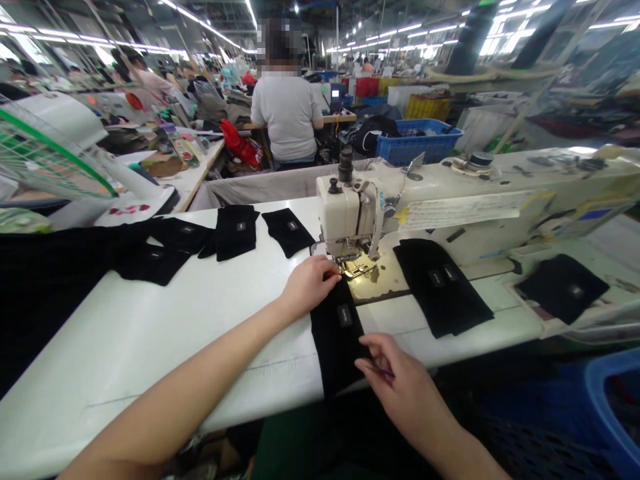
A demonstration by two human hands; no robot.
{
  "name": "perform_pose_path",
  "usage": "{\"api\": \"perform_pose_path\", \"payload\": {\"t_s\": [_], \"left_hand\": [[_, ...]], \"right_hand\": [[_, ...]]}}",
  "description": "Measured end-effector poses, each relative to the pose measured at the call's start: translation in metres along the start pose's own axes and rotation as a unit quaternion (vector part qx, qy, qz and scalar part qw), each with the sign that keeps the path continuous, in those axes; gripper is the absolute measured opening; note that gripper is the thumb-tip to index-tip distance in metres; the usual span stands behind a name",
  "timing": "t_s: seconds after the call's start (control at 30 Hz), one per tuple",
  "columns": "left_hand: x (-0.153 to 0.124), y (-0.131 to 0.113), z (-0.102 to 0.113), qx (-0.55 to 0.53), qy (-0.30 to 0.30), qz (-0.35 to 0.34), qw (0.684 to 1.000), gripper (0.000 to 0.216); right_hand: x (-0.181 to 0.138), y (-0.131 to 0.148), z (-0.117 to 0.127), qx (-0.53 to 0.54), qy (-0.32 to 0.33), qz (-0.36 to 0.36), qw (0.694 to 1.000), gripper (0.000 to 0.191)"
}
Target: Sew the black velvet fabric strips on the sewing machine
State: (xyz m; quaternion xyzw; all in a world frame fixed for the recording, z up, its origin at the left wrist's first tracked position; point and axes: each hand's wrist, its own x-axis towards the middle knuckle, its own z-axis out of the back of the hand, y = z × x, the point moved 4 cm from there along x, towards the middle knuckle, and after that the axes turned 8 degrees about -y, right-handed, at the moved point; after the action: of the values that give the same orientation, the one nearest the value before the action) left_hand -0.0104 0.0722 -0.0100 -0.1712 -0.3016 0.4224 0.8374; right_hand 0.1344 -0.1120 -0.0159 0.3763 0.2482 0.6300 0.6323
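A black fabric piece [336,337] with a small grey label lies on the white table [165,333], running from the presser foot [356,268] of the sewing machine [350,213] toward me. My left hand [307,283] rests on its far end beside the foot, fingers curled and pressing the cloth. My right hand [395,380] pinches the near right edge of the same piece at the table's front.
Several black labelled pieces [235,230] lie at the left of the machine, a stack [440,283] at its right, one more [563,287] far right. A blue bin [607,407] stands low right. A person in a white shirt [287,113] sits ahead, back turned.
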Motion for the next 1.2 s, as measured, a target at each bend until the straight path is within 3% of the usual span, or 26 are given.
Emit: {"api": "perform_pose_path", "payload": {"t_s": [0.07, 0.17, 0.33, 0.6, 1.2], "left_hand": [[-0.003, -0.005, 0.001, 0.078, -0.035, -0.040, 0.996, 0.002], [-0.009, -0.011, 0.001, 0.107, -0.039, -0.083, 0.990, 0.003], [-0.017, -0.011, -0.002, 0.080, -0.012, -0.145, 0.986, 0.021], [-0.010, -0.005, -0.001, 0.077, -0.011, -0.166, 0.983, 0.018], [-0.006, -0.001, 0.000, 0.069, -0.018, -0.177, 0.982, 0.019]], "right_hand": [[-0.003, 0.004, 0.000, -0.009, 0.036, 0.035, 0.999, 0.013], [-0.005, 0.009, 0.003, -0.019, 0.083, 0.098, 0.992, 0.034], [-0.005, 0.006, 0.009, -0.087, 0.055, 0.204, 0.974, 0.051], [-0.005, 0.003, 0.010, -0.134, -0.025, 0.246, 0.960, 0.029], [-0.004, 0.006, 0.005, -0.150, 0.004, 0.246, 0.957, 0.031]]}}
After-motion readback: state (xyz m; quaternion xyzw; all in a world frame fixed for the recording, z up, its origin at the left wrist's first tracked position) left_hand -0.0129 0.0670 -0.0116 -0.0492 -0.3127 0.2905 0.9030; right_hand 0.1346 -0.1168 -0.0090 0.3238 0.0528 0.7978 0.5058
